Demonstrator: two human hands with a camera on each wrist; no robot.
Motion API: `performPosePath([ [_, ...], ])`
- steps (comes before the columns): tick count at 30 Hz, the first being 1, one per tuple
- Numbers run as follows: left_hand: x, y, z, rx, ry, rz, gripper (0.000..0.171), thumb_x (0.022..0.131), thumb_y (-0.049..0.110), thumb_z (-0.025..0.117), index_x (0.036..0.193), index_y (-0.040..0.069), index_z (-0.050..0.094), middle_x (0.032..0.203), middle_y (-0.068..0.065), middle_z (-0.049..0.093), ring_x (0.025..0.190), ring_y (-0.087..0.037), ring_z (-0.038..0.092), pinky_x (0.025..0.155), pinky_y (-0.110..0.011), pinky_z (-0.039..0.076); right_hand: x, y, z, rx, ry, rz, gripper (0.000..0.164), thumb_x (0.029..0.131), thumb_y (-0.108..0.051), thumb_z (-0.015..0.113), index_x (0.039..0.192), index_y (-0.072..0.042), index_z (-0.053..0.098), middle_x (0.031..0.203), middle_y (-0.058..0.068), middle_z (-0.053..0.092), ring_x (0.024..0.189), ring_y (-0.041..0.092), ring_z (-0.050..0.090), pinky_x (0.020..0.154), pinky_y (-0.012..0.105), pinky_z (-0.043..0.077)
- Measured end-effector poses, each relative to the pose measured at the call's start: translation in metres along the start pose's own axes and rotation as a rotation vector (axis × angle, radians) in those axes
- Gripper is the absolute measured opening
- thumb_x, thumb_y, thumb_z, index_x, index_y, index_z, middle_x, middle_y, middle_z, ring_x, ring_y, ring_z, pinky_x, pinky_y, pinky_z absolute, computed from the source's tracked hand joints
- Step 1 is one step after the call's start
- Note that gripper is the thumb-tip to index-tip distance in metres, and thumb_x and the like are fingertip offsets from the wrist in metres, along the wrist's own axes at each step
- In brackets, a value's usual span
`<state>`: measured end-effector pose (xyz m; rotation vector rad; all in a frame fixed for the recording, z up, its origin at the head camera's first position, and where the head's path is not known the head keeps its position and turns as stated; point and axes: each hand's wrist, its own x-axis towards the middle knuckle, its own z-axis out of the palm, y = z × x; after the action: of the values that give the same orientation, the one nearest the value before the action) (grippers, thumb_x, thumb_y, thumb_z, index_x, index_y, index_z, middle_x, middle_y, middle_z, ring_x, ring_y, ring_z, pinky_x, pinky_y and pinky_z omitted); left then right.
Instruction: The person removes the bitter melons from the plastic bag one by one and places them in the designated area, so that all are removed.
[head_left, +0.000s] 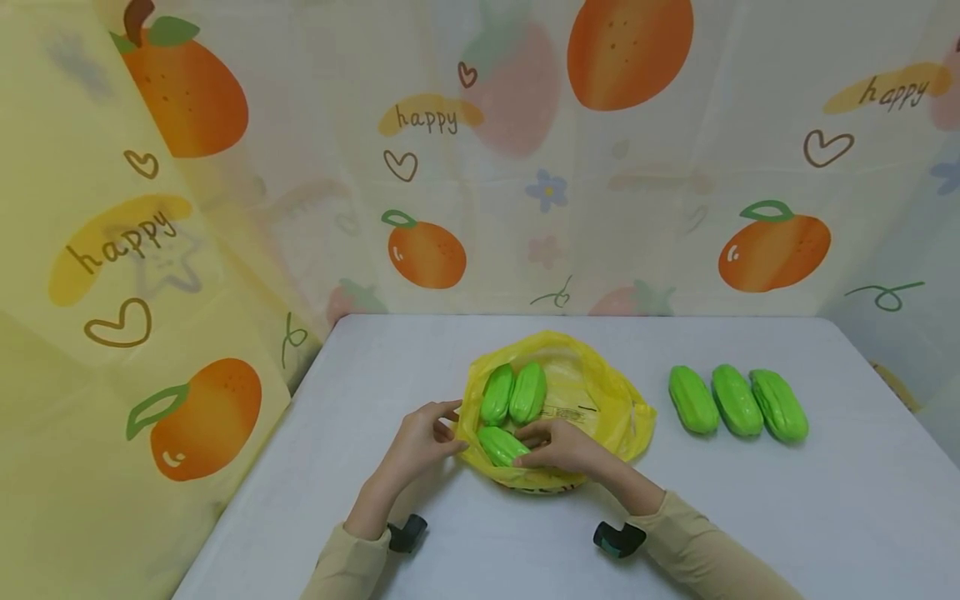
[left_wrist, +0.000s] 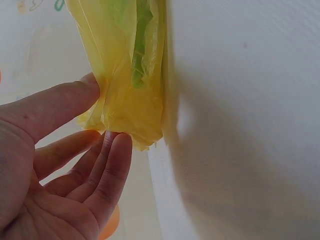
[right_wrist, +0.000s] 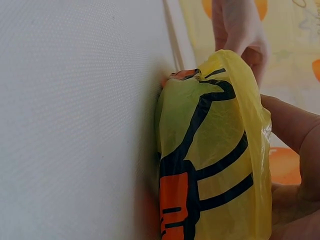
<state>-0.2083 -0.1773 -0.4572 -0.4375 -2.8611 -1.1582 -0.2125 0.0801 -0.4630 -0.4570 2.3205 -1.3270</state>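
A yellow plastic bag lies open on the table, its rim rolled out round. Two glossy, ridged green oblong pieces lie side by side in its far left part. My right hand reaches over the near rim and grips a third green oblong piece, tilted inside the bag's near left. At the bag's left side, my left hand holds the edge between thumb and fingers; the left wrist view has the thumb against the yellow film. The bag wall hides the right fingertips in the right wrist view.
Three more green oblong pieces lie in a row on the white table, right of the bag. A fruit-printed curtain hangs behind the table and along its left side. Both wrists wear small black cameras.
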Motion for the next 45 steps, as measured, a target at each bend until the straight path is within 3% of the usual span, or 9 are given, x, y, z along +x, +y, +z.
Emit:
performPosePath([
  [14,0.0,-0.001,0.0,-0.001,-0.001,0.0,0.06,0.073,0.011,0.081,0.129,0.006,0.058,0.105,-0.008,0.066,0.078,-0.013,0.062,0.067,-0.022,0.052,-0.001,-0.001,-0.002,0.021,0.003,-0.018,0.054,0.077,-0.029,0.078,0.124,-0.008,0.062,0.117,0.011,0.064,0.101,0.023,0.063,0.079,0.036,0.053],
  [22,-0.001,-0.002,0.001,-0.002,-0.01,0.009,0.061,0.073,0.01,0.081,0.129,0.005,0.057,0.106,-0.008,0.066,0.078,-0.012,0.062,0.067,-0.02,0.052,-0.004,-0.004,-0.005,0.057,0.054,-0.021,0.058,0.075,-0.028,0.08,0.126,-0.008,0.06,0.128,0.011,0.059,0.113,0.031,0.058,0.085,0.039,0.053],
  [27,-0.001,-0.003,0.001,0.003,-0.008,0.009,0.06,0.074,0.011,0.081,0.129,0.006,0.057,0.106,-0.008,0.065,0.078,-0.011,0.062,0.067,-0.021,0.052,-0.005,-0.007,-0.01,0.068,0.093,-0.008,0.059,0.075,-0.029,0.08,0.127,-0.011,0.059,0.128,0.009,0.059,0.108,0.026,0.06,0.082,0.035,0.054],
  [45,0.0,-0.002,0.0,-0.002,-0.012,0.009,0.06,0.074,0.011,0.08,0.129,0.005,0.057,0.106,-0.008,0.066,0.078,-0.012,0.062,0.067,-0.021,0.051,-0.013,-0.013,-0.031,0.134,0.121,-0.015,0.065,0.078,-0.027,0.078,0.133,-0.006,0.052,0.132,0.016,0.055,0.113,0.032,0.059,0.083,0.038,0.055],
])
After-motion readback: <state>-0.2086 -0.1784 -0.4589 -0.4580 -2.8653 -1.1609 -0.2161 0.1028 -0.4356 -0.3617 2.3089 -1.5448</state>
